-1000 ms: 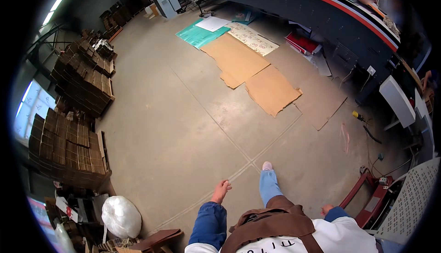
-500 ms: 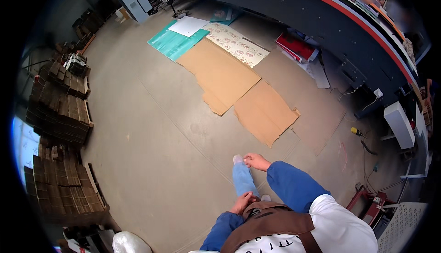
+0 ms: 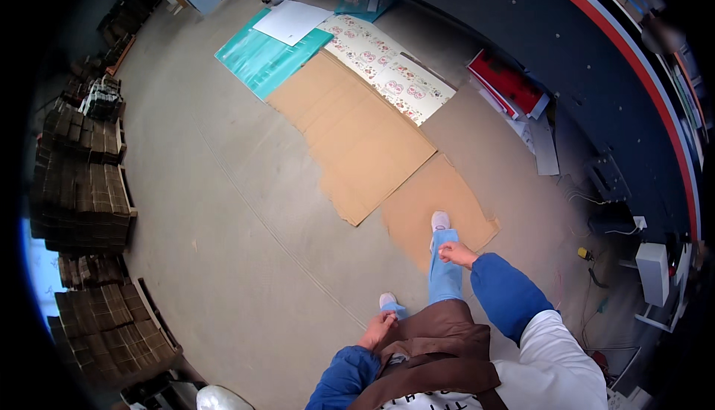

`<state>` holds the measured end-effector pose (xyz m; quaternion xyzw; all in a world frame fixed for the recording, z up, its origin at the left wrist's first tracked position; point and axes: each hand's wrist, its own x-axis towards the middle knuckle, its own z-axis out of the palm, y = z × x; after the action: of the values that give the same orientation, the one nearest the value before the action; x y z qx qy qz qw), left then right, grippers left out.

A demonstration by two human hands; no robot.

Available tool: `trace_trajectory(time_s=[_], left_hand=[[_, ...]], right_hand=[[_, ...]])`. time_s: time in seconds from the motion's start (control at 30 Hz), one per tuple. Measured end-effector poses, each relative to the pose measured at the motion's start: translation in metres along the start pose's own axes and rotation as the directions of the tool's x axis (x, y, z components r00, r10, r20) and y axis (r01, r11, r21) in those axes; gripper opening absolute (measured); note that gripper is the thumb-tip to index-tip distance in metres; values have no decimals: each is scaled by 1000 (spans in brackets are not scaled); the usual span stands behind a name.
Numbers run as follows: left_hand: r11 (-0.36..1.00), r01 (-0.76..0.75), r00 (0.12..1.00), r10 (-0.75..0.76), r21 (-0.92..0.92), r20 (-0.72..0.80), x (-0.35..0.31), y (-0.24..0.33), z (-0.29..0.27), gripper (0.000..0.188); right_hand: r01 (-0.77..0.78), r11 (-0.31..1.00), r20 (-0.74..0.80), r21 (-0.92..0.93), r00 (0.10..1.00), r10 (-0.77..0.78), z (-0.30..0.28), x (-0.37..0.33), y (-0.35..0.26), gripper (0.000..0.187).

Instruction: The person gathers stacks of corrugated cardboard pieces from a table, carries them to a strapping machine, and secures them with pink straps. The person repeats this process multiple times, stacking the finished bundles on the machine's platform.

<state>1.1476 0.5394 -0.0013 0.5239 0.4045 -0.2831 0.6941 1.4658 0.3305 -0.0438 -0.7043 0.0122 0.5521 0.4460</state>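
My right hand [image 3: 457, 254] hangs over the right leg of my blue trousers [image 3: 445, 282], fingers loosely curled; I see nothing in it, but cannot tell whether the fingers close fully on the palm. My left hand [image 3: 378, 329] is at the left edge of my brown apron [image 3: 439, 326], fingers bent (whether they pinch the cloth or merely hang beside it, I cannot tell).

The apron covers my lap, and the trousers show beyond its hem. My right shoe [image 3: 440, 221] is over the small cardboard [image 3: 417, 200]; my left shoe [image 3: 387, 300] is over the grey floor [image 3: 223, 261].

The small cardboard meets the near edge of the large cardboard [image 3: 365, 131], which has a ragged left side. Along the latter's right side lies a flowered sheet [image 3: 391, 71]. At its far end is a teal sheet [image 3: 261, 56], with a white sheet [image 3: 292, 21] lying on top. A red packet [image 3: 514, 86] lies beside the dark machine [image 3: 596, 75] at right. Brown stacks [image 3: 78, 201] line the left side.
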Motion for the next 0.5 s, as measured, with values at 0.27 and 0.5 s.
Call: trace_trajectory(time_s=[0.27, 0.5], left_hand=[[954, 136, 987, -107, -267, 123, 151, 93, 101, 41], [943, 200, 976, -167, -266, 140, 316, 13, 133, 37]], right_hand=[[-81, 804, -165, -589, 986, -21, -153, 246, 6, 50], [-8, 490, -57, -871, 995, -85, -202, 482, 52, 62]])
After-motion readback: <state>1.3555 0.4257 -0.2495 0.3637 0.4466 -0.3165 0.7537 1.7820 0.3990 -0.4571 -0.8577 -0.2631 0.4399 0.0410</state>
